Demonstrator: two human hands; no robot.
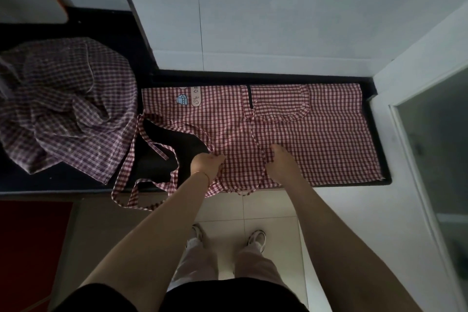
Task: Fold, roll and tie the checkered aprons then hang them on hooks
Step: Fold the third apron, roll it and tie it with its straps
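We see the red checkered apron [291,132] spread flat on the dark counter [377,134]. Our left hand [206,163] pinches its near edge, our right hand [279,159] grips a strap [263,159] just beside it.

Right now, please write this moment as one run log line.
red apron flat on counter | left hand grips edge | right hand on cloth | purple apron crumpled
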